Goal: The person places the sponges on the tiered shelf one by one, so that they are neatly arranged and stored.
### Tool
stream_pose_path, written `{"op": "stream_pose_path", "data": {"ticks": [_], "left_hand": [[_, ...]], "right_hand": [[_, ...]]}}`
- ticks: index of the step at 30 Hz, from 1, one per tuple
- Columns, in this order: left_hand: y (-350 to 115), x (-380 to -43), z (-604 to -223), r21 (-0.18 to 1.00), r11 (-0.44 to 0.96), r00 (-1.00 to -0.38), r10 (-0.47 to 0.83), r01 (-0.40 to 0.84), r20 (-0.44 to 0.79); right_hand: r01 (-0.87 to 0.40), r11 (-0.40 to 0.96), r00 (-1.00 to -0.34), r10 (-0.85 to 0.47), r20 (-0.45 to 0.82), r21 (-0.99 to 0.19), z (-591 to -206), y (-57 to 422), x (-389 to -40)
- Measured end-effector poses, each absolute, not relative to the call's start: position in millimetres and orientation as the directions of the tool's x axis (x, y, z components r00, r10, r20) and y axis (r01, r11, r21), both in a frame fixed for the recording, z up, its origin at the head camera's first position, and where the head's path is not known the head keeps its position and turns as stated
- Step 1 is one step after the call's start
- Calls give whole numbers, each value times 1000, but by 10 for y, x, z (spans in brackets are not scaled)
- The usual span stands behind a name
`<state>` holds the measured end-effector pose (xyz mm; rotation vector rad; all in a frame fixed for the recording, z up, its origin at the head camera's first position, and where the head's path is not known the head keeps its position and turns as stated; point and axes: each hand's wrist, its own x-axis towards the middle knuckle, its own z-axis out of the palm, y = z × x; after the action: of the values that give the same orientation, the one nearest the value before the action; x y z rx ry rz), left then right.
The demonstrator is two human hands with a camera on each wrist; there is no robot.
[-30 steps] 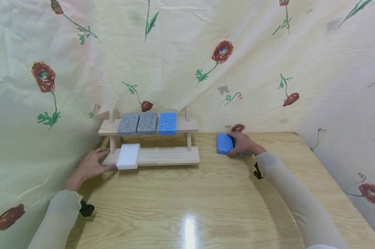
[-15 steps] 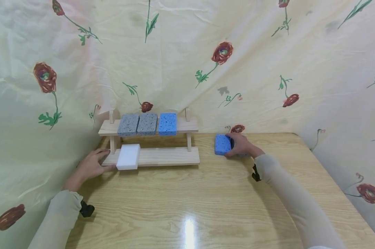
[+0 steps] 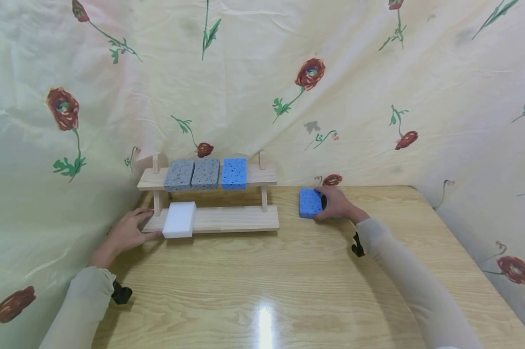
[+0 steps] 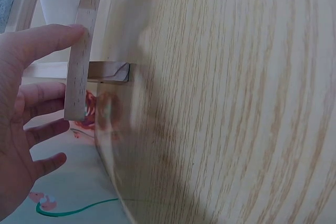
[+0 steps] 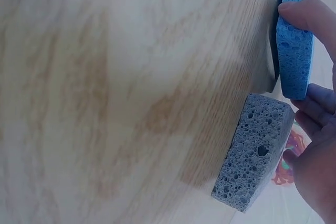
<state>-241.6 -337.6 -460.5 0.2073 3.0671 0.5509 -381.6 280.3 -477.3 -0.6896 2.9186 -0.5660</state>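
Note:
My right hand (image 3: 337, 203) grips a blue sponge (image 3: 309, 203) at the table's back, right of a two-tier wooden rack (image 3: 236, 220). In the right wrist view the thumb presses one edge of that sponge, with fingers on the opposite side. A grey sponge (image 5: 252, 150) stands on the table beneath this hand, mostly hidden from the head view. My left hand (image 3: 125, 232) holds the left end of the rack's lower board (image 4: 80, 72), thumb on its front edge and fingers behind. Close to that thumb, a white sponge (image 3: 179, 219) lies on the lower board.
On the upper board lie two grey sponges, a left one (image 3: 179, 174) and a right one (image 3: 206, 173), with another blue sponge (image 3: 234, 173) beside them. Flower-patterned cloth (image 3: 245, 97) hangs behind and at both sides of the wooden table (image 3: 227, 291).
My right hand has shifted slightly left with the blue sponge, toward the rack. The left hand and the rack have stayed in place.

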Motion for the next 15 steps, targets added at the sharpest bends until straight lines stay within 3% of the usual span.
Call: {"op": "stream_pose_path", "data": {"ticks": [15], "left_hand": [[-3366,-2414,-4591,336,933,-991,137,131,5]], "right_hand": [[-393,802,-901,-434,13,-449,-4730,2795,-3705]]}}
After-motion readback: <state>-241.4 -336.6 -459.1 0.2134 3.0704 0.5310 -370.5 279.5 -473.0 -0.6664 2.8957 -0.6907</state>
